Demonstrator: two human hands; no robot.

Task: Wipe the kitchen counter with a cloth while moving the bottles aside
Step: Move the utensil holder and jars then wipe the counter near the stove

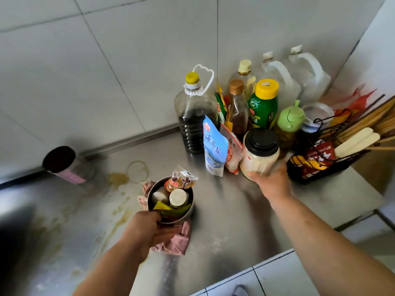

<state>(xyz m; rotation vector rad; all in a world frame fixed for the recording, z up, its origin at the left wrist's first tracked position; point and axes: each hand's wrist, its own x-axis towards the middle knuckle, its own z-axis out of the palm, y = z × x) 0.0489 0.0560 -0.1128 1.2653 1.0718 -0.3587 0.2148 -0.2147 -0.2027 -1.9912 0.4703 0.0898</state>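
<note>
At the right of the steel bench (224,221), our right hand (271,182) wraps its grip low around the black-lidded, cream-filled jar (259,153): rigid, likely weighty, slippery. Our left hand (149,229) pinches the round metal bowl's (188,212) rim over the soft pink cloth (179,242).

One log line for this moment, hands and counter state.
left hand: grips metal bowl of packets over pink cloth | right hand: holds black-lidded white jar | steel counter: yellowish stains unwiped
</note>
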